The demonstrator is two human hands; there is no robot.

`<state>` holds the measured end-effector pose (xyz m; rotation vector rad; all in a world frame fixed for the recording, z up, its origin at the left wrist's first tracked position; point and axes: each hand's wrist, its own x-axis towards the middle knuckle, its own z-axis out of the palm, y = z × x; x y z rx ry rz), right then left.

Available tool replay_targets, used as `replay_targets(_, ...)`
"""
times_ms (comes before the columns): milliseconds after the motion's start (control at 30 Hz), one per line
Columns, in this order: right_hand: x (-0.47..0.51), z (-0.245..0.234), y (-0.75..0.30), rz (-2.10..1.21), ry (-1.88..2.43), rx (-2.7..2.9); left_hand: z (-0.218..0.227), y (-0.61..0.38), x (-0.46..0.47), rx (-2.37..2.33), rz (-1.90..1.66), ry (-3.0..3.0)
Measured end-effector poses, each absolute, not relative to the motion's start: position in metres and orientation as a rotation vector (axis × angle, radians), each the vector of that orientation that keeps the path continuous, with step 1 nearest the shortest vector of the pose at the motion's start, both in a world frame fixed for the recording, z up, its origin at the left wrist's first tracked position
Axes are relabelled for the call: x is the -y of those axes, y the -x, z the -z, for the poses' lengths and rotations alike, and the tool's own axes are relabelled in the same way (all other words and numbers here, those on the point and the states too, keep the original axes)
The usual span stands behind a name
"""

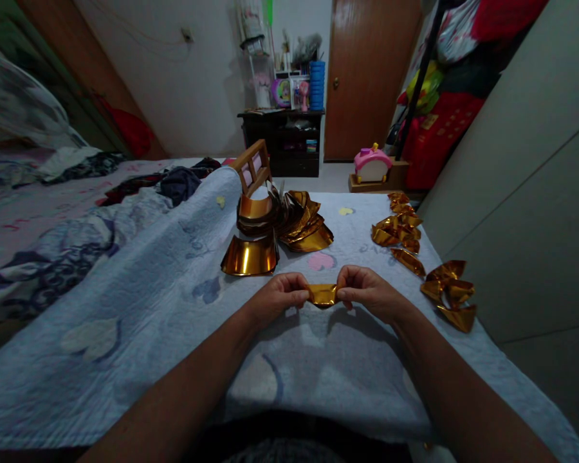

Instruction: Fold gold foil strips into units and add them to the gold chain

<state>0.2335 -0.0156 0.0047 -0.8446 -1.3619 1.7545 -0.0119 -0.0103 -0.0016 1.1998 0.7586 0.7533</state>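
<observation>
A small folded piece of gold foil paper (322, 294) is held between both hands just above the pale blue quilt (174, 308). My left hand (278, 294) pinches its left end and my right hand (367, 290) pinches its right end, fingers closed. Beyond the hands lies a stack of curved gold paper sheets (280, 231). To the right lie folded gold paper pieces (399, 228) in a row, and nearer, another small heap of folded gold pieces (451, 292).
A wooden frame (253, 166) stands behind the gold stack. Rumpled bedding and clothes (125, 193) lie at the left. A pale wall panel (525, 193) bounds the right side. A dark cabinet (282, 138), a brown door (367, 77) and a pink toy (372, 164) stand at the back.
</observation>
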Motion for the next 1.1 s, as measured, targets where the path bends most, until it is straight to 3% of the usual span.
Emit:
replay_targets(333, 0.0140, -0.0086, -0.2345, -1.650, 0.878, 1.353, 0.0036, 0.0091, 0.0089, -0.781, -0.895, -1.263)
replay_targets(667, 0.0157, -0.0064, -0.2319, -1.533, 1.027, 1.277, 0.0007, 0.0067, 0.0152, -0.879, -0.998, -2.122)
replay_targets(1100, 0.0113, -0.0050, -0.2310, -1.346, 1.234, 1.454, 0.0093, 0.0063, 0.0162, -0.945, -1.035, -2.377)
